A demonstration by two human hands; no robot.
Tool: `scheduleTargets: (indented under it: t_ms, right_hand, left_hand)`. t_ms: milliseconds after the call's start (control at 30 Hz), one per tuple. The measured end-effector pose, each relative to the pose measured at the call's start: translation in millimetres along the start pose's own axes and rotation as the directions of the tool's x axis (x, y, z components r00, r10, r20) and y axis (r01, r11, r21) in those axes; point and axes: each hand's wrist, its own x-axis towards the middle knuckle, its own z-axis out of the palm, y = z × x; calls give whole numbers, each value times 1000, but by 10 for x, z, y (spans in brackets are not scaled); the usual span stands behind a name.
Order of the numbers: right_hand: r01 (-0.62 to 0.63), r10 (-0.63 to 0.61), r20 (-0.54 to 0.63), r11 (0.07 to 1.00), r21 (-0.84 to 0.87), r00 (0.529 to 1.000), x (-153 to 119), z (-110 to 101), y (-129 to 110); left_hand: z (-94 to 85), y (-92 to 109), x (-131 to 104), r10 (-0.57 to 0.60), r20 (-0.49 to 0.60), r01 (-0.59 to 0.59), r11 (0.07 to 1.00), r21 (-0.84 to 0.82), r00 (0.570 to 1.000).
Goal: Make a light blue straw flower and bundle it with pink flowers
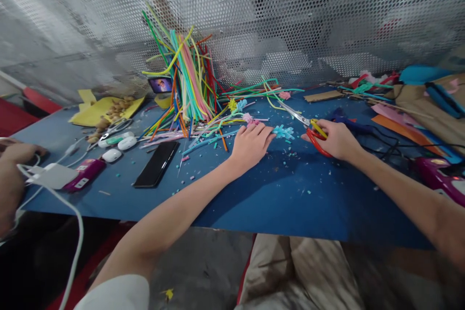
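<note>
On the blue table, the left hand lies palm down, its fingers close together over some fluffy stems, right beside a light blue fluffy piece. I cannot tell if those fingers pinch anything. The right hand has its fingers around the red and yellow handles of the scissors. A black phone lies left of the left hand.

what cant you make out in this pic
What lies under the left hand: head view, hidden by the hand itself
Far-right purple device: head view, cut off by right edge
Other person's arm: head view, cut off by left edge
Picture on small screen: head view, too small
</note>
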Motion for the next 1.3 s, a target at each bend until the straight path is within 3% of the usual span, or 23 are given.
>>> scheduleTargets:
  t_ms: [167, 433, 667, 933, 1167, 1300]
  right_hand:
    - [18, -19, 31, 999, 30, 999, -22, -19, -13]
    - [-120, 108, 130, 989, 87, 986, -58, -7, -12]
    - [22, -21, 30, 999, -26, 999, -59, -44, -80]
    - [-2, 0, -51, 999, -45, 999, -45, -70, -29]
    - [-6, 2, -139, 1000, -28, 990, -15, -50, -13]
    - [-2, 0, -123, 1000, -14, 992, -19, -58, -26]
  left_hand:
    - [3, -2, -4, 1, 29, 0, 999, -45, 1000]
    - [-13, 21, -18, -44, 89, 53, 993, -109, 995]
    - [35, 5, 7, -2, 117, 16, 993, -117, 993]
    - [82, -25, 6, -86, 118, 98, 990, -100, 989]
    - [-103, 35, 56, -212, 304, 219, 976, 13, 929]
    - [-195, 58, 62, -212, 307, 204, 977, 59, 928]
